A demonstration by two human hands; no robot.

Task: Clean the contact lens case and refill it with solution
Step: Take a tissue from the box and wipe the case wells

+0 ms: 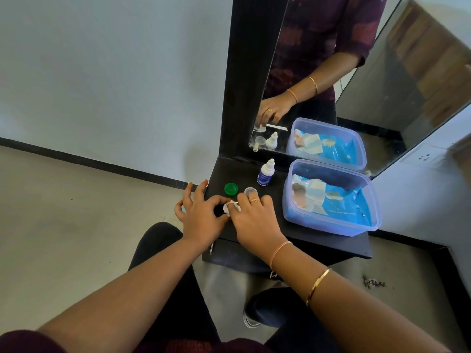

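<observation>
Closest to the camera, both hands meet at the front edge of the black shelf (293, 242), just this side of the green cap (231, 189). The left hand (201, 215) pinches a small white bundle (230, 208) with thumb and forefinger, its other fingers fanned out loose. The right hand (254, 220) curls its fingers over the same bundle from the other side. So both hands are gripping it. Honestly I can't tell how much of that white is wipe and how much is lens case. The case body is mostly buried under the fingers, so I can't call its long axis either. My guess is the wells are getting wiped out right now.

The part that matters for what comes next: the green cap sits just beyond the bundle, nearly touching the left fingertips. A clear cap (250, 191) sits right beside the green cap on its right, at the right hand's fingertips. The solution bottle (265, 174) stands upright past the green cap and off to its right, so the right hand is the nearer one for the refill. Farther right of the green cap there's a plastic tub (331, 226) with a blue wipes pack (344, 205) in it. The mirror (318, 72) is behind everything.
</observation>
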